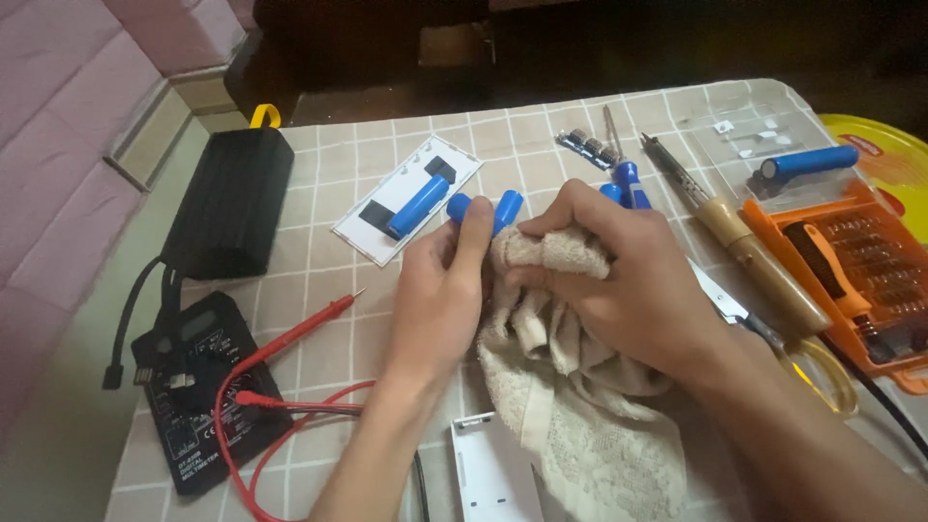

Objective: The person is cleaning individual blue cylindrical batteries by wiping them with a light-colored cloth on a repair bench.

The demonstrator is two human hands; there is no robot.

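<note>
My left hand point(440, 290) grips two blue cylindrical battery cells point(483, 211) side by side at the middle of the table. Pressed against them is a beige towel point(570, 387), bunched in my right hand point(619, 275); the rest of the towel trails down toward the near edge. Another blue cell point(419, 206) lies on a white plastic panel point(406, 198) just to the left. Two more blue cells point(623, 184) peek out behind my right hand.
A black power bank point(230, 198) and a black multimeter point(198, 387) with red probe leads point(290, 338) sit at left. A soldering iron point(744, 246), orange screwdriver set point(855, 275), scissors point(773, 333), a blue cell point(807, 162) and a clear lid lie at right. A white case point(488, 474) is near me.
</note>
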